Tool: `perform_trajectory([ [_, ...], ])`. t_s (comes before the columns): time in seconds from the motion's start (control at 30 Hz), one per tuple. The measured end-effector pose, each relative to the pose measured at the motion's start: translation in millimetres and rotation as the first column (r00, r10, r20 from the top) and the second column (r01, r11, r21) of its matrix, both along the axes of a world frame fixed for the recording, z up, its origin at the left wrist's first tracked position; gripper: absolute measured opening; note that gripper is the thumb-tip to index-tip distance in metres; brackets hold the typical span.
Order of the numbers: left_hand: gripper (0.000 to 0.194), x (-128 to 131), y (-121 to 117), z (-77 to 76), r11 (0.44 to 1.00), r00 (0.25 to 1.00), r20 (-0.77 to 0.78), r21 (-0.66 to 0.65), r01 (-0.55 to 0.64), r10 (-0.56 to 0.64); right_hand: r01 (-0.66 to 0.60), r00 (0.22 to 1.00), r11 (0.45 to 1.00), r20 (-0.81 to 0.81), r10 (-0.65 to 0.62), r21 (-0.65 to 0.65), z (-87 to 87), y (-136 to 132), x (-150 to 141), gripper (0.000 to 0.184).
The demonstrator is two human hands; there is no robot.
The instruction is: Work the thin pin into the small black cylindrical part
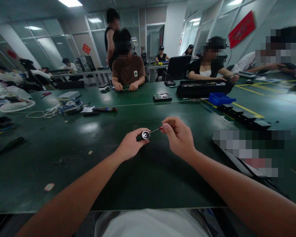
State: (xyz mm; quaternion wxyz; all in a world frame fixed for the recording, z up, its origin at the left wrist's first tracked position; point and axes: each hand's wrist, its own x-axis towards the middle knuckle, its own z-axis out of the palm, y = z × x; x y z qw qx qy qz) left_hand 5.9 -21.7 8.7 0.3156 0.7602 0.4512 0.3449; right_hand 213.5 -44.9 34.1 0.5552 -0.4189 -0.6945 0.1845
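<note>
Nothing is readable: the large red poster (242,29) is blurred, the patch (135,73) on the brown shirt (124,70) too small.

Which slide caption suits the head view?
Left hand grips a dark cylinder; right hand points a thin-shafted tool at its bright-rimmed end.

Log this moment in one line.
left hand: grips dark cylinder | right hand: grips thin-shafted tool | tool tip: at cylinder's silver-rimmed end, contact unclear
</note>
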Motion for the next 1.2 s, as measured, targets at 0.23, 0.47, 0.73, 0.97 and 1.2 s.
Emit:
perform_trajectory([
  [0.23,0.040,-4.1,-1.4,2.4,0.997,0.999,-0.025,0.064,-0.035,0.036,0.101,0.974,0.991,0.193,-0.116,0.084,8.1,-2.3,2.5,0.025],
  [0.47,0.036,-7.9,2.6,-3.4,0.986,0.998,-0.068,0.165,0.023,-0.012,-0.072,0.936,0.986,0.352,0.015,0.149,13.8,-4.2,5.1,0.009],
  [0.73,0.038,-9.4,3.3,-6.9,0.989,0.994,-0.105,0.151,0.003,0.013,-0.006,0.906,0.995,0.421,-0.039,0.104,13.5,-3.2,3.1,0.023],
  [0.97,0.035,-8.6,4.7,-8.7,0.986,0.990,-0.135,0.167,-0.022,0.045,-0.073,0.878,0.991,0.479,0.012,0.109,11.3,-2.1,4.0,0.022],
  [1.2,0.034,-6.7,1.8,-5.8,0.983,0.988,-0.145,0.185,-0.021,0.049,0.017,0.865,0.999,0.501,-0.037,0.043,14.6,-5.3,1.9,0.026],
])
